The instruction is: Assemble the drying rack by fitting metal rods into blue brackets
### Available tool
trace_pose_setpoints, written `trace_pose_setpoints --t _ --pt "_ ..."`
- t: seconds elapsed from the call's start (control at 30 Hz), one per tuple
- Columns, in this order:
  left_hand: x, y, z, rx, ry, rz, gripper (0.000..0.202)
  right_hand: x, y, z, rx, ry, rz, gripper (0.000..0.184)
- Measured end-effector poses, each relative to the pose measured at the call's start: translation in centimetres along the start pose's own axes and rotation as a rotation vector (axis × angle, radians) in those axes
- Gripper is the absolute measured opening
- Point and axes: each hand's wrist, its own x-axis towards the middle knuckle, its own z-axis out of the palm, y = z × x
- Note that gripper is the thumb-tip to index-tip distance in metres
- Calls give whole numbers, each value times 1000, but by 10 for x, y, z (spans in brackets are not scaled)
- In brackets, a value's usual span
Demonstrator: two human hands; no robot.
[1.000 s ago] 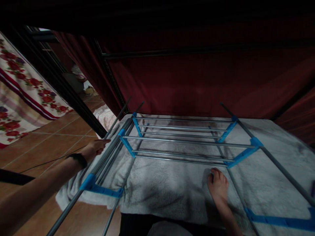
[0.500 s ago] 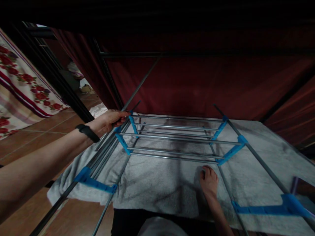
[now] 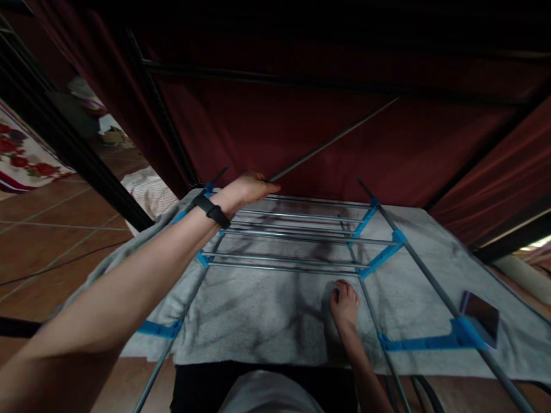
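My left hand (image 3: 253,188) is closed around one end of a thin grey metal rod (image 3: 331,141), which slants up and to the right in front of the red cloth. Below it stands a rack frame of grey tubes with blue plastic brackets (image 3: 381,261); several crossbars (image 3: 284,264) span it from side to side. My left forearm covers part of the frame's left side. My right hand (image 3: 345,301) rests on the grey blanket (image 3: 267,315), fingers curled, just left of a right-hand tube. Whether those fingers hold anything is hidden.
A dark red curtain (image 3: 275,132) hangs behind the frame between black metal bars. On the blanket at the right lies a phone (image 3: 480,318). Tiled floor (image 3: 64,229) with a black cable (image 3: 77,261) shows at the left, near a striped cloth (image 3: 148,192).
My left hand has moved right with the rod, away from the rods at the left side of the frame. The rod now leans further right. My right hand stays on the blanket.
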Motion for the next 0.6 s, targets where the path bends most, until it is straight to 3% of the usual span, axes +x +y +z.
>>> trace_pose_setpoints --t 0.1,0.2,0.37,0.6 --pt "-19 4 29 10 -56 129 40 0 0 0 11 10 -1 36" --pt "-55 -19 56 86 -38 250 43 -1 0 0 9 14 -6 35" --pt "-118 -96 82 287 57 191 33 -1 -1 0 -17 19 -9 35" --pt "-167 -204 82 506 83 304 29 -2 5 3 13 26 50 33"
